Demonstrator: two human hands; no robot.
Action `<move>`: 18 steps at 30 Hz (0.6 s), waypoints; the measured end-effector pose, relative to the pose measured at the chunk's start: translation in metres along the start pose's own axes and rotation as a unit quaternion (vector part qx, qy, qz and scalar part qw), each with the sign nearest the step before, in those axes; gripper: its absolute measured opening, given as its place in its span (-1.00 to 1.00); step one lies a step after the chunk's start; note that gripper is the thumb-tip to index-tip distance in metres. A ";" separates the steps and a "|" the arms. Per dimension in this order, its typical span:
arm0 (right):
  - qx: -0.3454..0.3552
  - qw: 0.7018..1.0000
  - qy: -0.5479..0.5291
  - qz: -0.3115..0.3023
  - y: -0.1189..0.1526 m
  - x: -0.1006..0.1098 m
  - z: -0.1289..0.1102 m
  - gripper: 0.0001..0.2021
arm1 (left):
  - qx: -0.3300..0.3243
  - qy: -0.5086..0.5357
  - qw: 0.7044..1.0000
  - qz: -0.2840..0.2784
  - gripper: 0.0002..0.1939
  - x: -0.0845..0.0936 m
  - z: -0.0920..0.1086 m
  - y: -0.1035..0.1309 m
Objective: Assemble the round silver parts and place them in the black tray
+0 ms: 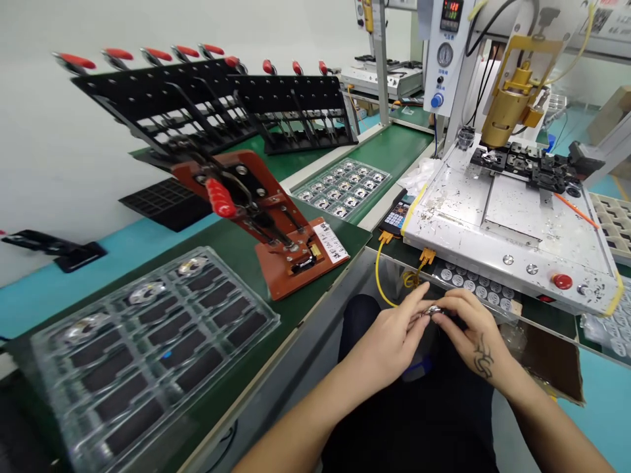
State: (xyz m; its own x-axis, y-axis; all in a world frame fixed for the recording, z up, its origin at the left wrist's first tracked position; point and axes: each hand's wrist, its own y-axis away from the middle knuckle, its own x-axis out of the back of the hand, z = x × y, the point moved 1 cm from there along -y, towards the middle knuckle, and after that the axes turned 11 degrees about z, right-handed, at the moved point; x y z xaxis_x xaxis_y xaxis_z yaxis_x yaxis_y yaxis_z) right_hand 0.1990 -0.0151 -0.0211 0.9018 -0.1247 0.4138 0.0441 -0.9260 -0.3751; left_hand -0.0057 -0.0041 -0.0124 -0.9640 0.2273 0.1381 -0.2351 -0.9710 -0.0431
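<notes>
Over my lap, my left hand point(394, 335) and my right hand point(473, 328) come together on a small shiny metal part point(432, 311). Thumbs and fingertips of both hands pinch it from either side, and they cover much of it, so its exact kind is hidden. Just beyond the hands, round printed discs point(480, 286) lie in rows under the front of the white machine point(493, 223). To the left on the green bench is a clear plastic tray point(170, 355) with three round metal parts point(146, 292) in its far row.
A reddish-brown clamp fixture point(280, 230) with a red handle stands left of the hands. Behind it are black clamp racks point(296, 108) and another filled tray point(345, 187). The machine carries a gold dispensing head point(507, 108) and a red stop button point(562, 281). A yellow cable point(378, 276) hangs near the hands.
</notes>
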 end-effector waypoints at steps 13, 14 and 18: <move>-0.047 0.984 -0.162 -0.049 -0.023 -0.016 -0.012 -0.61 | 0.050 0.052 0.995 0.073 -0.75 0.017 0.021 -0.002; 0.007 0.989 -0.131 -0.066 -0.026 -0.014 -0.013 -0.59 | 0.043 0.036 0.995 0.077 -0.78 0.019 0.022 -0.002; 0.188 0.974 -0.003 -0.123 -0.041 -0.008 -0.022 -0.59 | 0.000 -0.045 0.993 0.108 -0.83 0.025 0.030 0.001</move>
State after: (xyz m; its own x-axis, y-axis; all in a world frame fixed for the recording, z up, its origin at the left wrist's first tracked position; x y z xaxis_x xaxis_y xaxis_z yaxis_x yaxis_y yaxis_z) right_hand 0.1808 0.0163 0.0095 0.8467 0.0881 0.5248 0.4125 -0.7318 -0.5425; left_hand -0.0262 -0.0021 0.0207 -0.9769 0.0053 0.2135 -0.0231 -0.9964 -0.0812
